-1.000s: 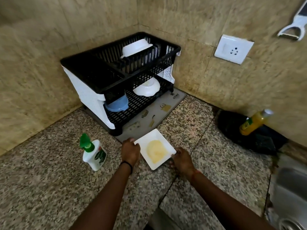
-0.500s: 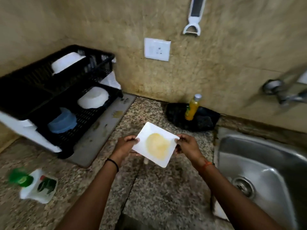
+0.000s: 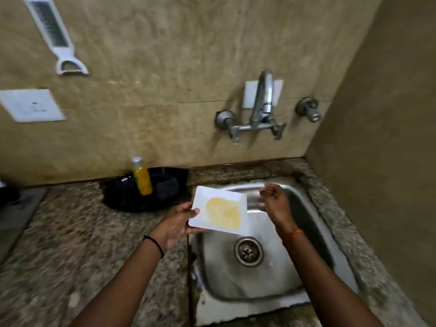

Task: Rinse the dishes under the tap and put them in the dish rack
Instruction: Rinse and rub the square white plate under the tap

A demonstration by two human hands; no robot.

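Note:
A square white plate (image 3: pixel 200 218) with a yellow smear in its middle is held over the left part of the steel sink (image 3: pixel 295 274). My left hand (image 3: pixel 175 223) grips the plate's left edge, thumb on top and fingers underneath. My right hand (image 3: pixel 274 201) is off the plate, raised just to its right over the basin, fingers loosely bent and holding nothing. The wall tap (image 3: pixel 263 100) stands above the sink with no water running. The dish rack is out of view.
A black tray (image 3: pixel 122 197) with a yellow bottle (image 3: pixel 141 177) stands on the granite counter left of the sink. A second valve (image 3: pixel 309 109) sits right of the tap. A white grater (image 3: pixel 53 36) and a socket (image 3: pixel 30 105) are on the wall. A side wall closes in on the right.
The view has swung right from the rack to the sink. The plate was carried from the counter to over the basin, and my right hand has let go of it.

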